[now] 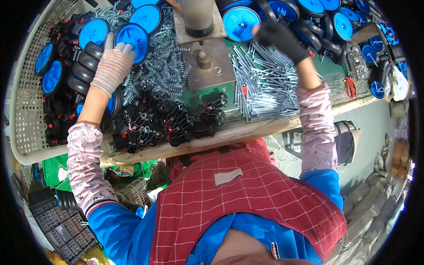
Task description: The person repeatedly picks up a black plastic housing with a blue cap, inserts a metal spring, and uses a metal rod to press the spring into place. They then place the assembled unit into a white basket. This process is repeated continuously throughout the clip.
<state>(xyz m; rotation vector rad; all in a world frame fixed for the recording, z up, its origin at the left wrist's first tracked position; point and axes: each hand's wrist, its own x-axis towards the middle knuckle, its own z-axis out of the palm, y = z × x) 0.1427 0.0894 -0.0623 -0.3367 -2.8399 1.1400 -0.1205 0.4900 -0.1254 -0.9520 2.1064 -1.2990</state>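
Wheel [137, 37] under L hand [113, 68], fingers [109, 40] splayed on it; R hand [279, 39] by 2nd wheel [238, 23]. Grip, both: can't tell. Poss. spill of springs [157, 77] if dragging wheel.

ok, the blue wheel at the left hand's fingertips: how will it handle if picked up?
The blue wheel is probably stiff: its face shows no visible bend under the left hand. Likely light for its size, as the face looks like plastic. Its round outline suggests it could roll if stood on edge.
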